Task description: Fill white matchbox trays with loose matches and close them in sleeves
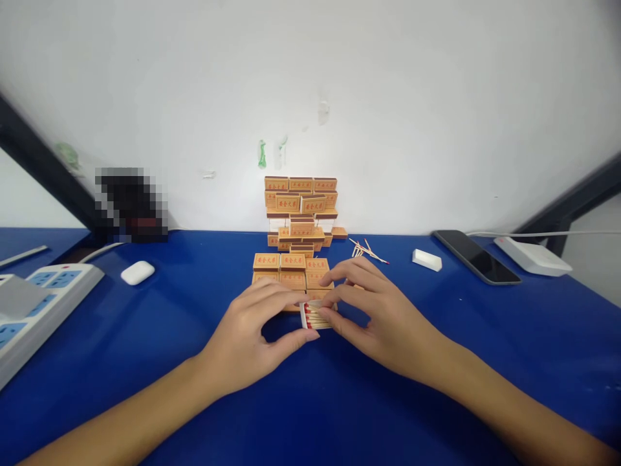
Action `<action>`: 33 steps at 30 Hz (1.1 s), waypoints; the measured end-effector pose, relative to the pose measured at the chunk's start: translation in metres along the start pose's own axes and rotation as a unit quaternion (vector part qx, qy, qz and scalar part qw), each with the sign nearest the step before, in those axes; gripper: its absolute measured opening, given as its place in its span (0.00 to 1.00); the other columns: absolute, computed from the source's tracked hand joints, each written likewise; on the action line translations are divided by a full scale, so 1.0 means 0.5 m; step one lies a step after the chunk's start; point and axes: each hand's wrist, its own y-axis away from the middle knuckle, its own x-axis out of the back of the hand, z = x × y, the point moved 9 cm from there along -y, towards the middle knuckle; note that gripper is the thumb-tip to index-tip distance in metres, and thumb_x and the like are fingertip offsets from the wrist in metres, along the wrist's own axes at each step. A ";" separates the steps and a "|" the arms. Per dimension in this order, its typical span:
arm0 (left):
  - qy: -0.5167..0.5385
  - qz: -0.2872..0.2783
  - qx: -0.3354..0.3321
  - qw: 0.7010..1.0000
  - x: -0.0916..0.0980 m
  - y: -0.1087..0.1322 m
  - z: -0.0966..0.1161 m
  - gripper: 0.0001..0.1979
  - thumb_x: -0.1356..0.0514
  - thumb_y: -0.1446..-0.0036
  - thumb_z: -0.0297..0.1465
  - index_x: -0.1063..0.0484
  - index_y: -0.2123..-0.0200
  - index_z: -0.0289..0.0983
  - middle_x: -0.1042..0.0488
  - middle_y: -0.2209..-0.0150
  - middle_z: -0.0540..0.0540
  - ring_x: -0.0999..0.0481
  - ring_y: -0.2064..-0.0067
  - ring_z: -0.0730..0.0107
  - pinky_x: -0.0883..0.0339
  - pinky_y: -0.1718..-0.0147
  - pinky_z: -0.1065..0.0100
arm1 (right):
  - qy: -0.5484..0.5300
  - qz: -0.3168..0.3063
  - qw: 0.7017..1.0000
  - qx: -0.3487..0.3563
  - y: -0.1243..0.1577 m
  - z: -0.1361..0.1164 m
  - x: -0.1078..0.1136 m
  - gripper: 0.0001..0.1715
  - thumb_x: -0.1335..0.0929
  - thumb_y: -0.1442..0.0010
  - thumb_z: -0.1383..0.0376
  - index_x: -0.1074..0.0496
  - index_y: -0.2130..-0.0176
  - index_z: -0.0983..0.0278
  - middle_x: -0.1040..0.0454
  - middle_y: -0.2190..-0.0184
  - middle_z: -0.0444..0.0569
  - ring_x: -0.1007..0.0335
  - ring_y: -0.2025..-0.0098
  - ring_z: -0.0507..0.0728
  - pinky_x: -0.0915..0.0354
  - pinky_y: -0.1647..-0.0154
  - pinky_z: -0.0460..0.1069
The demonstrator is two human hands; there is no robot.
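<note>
Between my hands is a white matchbox tray (304,316) filled with red-tipped matches (315,317). My left hand (259,330) grips the tray's left end between thumb and fingers. The thumb and index finger of my right hand (371,310) are closed at the matches, over the tray's right part, which they partly hide. Just behind my hands lie rows of orange matchboxes (293,261). Farther back, against the wall, more matchboxes (301,206) are stacked in a tiered structure.
Several loose matches (366,250) lie right of the stack. A white block (427,260), a phone (475,257) and a white device (532,256) are farther right. On the left are a white earbud case (138,272) and a power strip (58,298).
</note>
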 end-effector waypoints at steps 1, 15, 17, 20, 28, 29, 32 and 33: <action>0.000 -0.002 0.001 1.000 -0.001 0.000 0.000 0.17 0.27 0.39 0.32 0.22 0.48 0.41 0.16 0.55 0.45 0.17 0.54 0.59 0.24 0.51 0.56 | 0.000 0.000 1.000 -0.001 0.000 0.000 -0.001 0.05 0.30 0.31 0.69 0.23 0.59 0.59 0.24 0.51 0.53 0.30 0.48 0.62 0.28 0.48 0.61; 0.001 -0.001 -0.003 1.000 -0.002 0.002 0.000 0.18 0.27 0.39 0.32 0.22 0.47 0.41 0.16 0.54 0.45 0.17 0.53 0.60 0.25 0.50 0.58 | -0.012 -0.038 0.999 -0.027 0.002 0.007 -0.004 0.04 0.30 0.31 0.68 0.24 0.61 0.60 0.25 0.52 0.54 0.30 0.46 0.62 0.27 0.45 0.62; 0.000 -0.003 -0.004 1.000 -0.002 0.002 0.001 0.18 0.27 0.39 0.32 0.22 0.47 0.40 0.16 0.54 0.45 0.17 0.53 0.60 0.25 0.50 0.58 | -0.014 -0.045 0.998 -0.032 0.003 0.010 -0.008 0.04 0.30 0.31 0.68 0.24 0.61 0.60 0.25 0.51 0.54 0.30 0.46 0.62 0.27 0.46 0.61; 0.000 -0.004 -0.005 1.000 -0.003 0.002 0.004 0.18 0.27 0.40 0.32 0.22 0.47 0.40 0.16 0.54 0.45 0.17 0.54 0.60 0.24 0.50 0.58 | -0.020 -0.051 0.998 -0.037 0.005 0.011 -0.012 0.04 0.29 0.30 0.65 0.24 0.61 0.59 0.24 0.51 0.53 0.29 0.46 0.62 0.27 0.47 0.61; 0.002 0.001 -0.003 1.000 0.000 0.004 0.004 0.17 0.27 0.39 0.33 0.22 0.47 0.41 0.16 0.55 0.44 0.17 0.55 0.59 0.24 0.52 0.57 | -0.013 -0.029 0.999 -0.004 0.005 0.010 -0.003 0.04 0.30 0.29 0.68 0.25 0.57 0.59 0.24 0.51 0.54 0.29 0.46 0.62 0.27 0.46 0.62; 0.003 0.000 -0.003 1.000 0.000 0.004 0.004 0.17 0.27 0.39 0.32 0.22 0.47 0.41 0.16 0.55 0.44 0.17 0.54 0.59 0.24 0.52 0.57 | -0.014 -0.030 0.999 0.000 0.005 0.010 -0.003 0.04 0.30 0.29 0.68 0.25 0.56 0.59 0.24 0.51 0.54 0.29 0.46 0.62 0.27 0.46 0.62; 0.005 0.000 0.001 1.000 0.001 0.005 0.002 0.17 0.27 0.39 0.32 0.22 0.47 0.40 0.16 0.54 0.44 0.17 0.53 0.60 0.25 0.50 0.58 | -0.012 -0.037 0.999 0.005 0.006 0.009 -0.004 0.06 0.31 0.29 0.69 0.24 0.55 0.59 0.25 0.50 0.54 0.29 0.45 0.62 0.27 0.45 0.62; 0.005 0.000 0.002 1.000 0.001 0.005 0.001 0.17 0.27 0.39 0.32 0.22 0.48 0.40 0.16 0.54 0.45 0.17 0.53 0.60 0.25 0.50 0.58 | -0.012 -0.041 0.999 0.004 0.006 0.007 -0.004 0.06 0.31 0.29 0.69 0.24 0.55 0.59 0.25 0.50 0.54 0.30 0.45 0.62 0.28 0.45 0.62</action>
